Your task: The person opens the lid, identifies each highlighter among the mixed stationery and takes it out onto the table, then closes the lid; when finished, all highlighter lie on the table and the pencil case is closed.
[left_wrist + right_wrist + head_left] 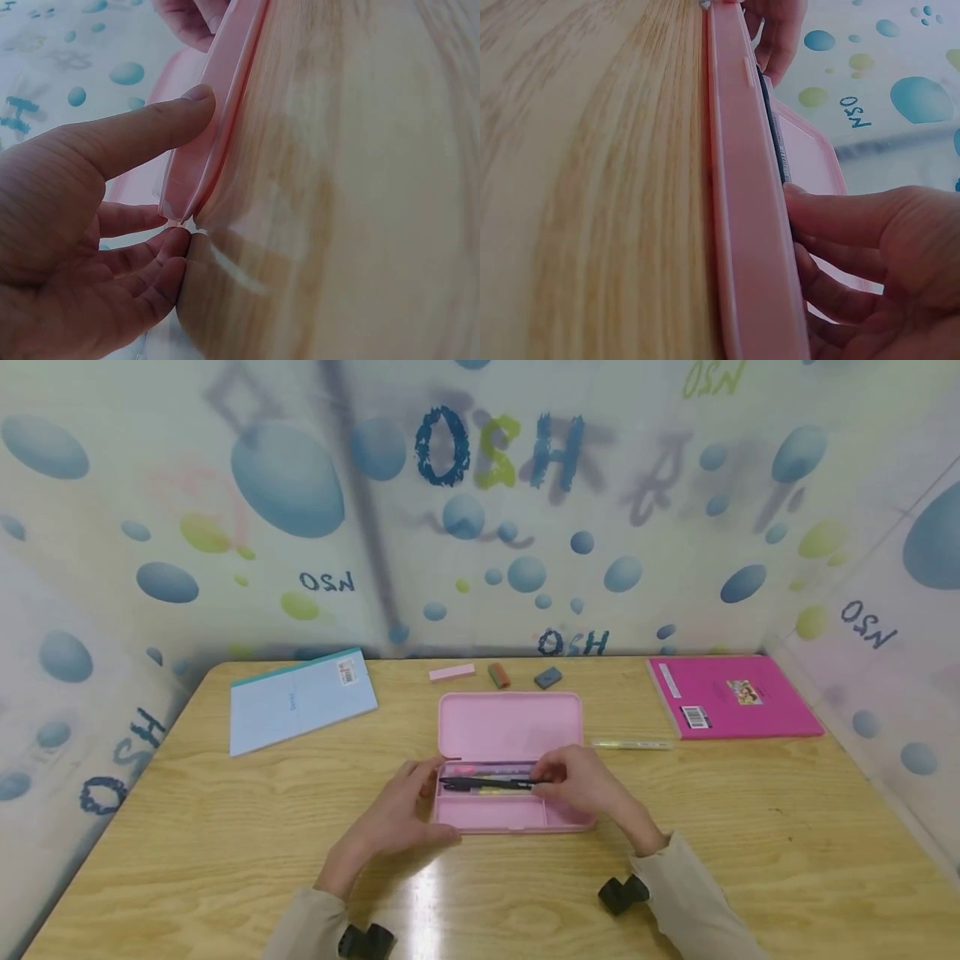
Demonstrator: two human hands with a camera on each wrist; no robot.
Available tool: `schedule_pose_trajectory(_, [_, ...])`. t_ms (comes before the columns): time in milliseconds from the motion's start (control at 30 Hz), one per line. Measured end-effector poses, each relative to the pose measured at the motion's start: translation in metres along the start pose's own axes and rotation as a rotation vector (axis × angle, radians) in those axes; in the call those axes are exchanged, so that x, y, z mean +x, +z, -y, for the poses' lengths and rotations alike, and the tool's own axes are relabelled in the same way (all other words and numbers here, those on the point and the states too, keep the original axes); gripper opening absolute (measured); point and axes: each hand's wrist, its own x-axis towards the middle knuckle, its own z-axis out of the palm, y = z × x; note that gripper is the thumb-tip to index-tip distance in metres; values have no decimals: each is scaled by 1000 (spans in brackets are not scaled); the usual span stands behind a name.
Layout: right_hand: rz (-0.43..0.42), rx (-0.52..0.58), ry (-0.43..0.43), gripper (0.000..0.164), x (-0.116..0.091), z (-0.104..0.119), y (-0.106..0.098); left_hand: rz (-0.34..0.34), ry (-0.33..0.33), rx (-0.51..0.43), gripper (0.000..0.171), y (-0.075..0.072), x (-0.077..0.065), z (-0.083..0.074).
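Note:
A pink pencil case [489, 814] lies on the table, its lid [510, 725] folded back away from me. My left hand [397, 817] holds the case's left end; in the left wrist view the thumb [161, 127] lies against the front wall and the fingers touch the end. Over the back compartment, my right hand [583, 783] pinches a black pen [491, 783] near its right end. Several other pens, one with a pink part [463, 770], lie under it in that compartment. The right fingertips are partly hidden behind the case wall in the right wrist view.
Behind the case lie a pink strip [452, 672], a green and orange eraser-like block [498, 675] and a grey-blue block [548, 677]. A light blue notebook [300, 702] is at back left, a magenta book [738, 697] at back right. A clear yellowish pen [632, 744] lies right of the lid.

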Motion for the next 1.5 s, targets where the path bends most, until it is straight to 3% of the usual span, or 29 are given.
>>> schedule_pose_trajectory(200, [-23, -27, -51, 5, 0, -1, 1, -5, 5, 16, 92, 0, 0, 1])
schedule_pose_trajectory(667, [-41, 7, -19, 5, -4, -3, -10, 4, 11, -5, 92, 0, 0, -1])
schedule_pose_trajectory(967, [-100, 65, -8, 6, -6, -4, -22, 2, 23, -1, 93, -1, -1, -1])
schedule_pose_trajectory(1267, [-119, 246, 56, 11, -6, -4, -29, -3, 8, -7, 94, 0, 0, 1])
schedule_pose_trajectory(1500, [-113, 307, 54, 16, -7, -3, -32, 4, 21, -10, 93, -1, 0, 1])
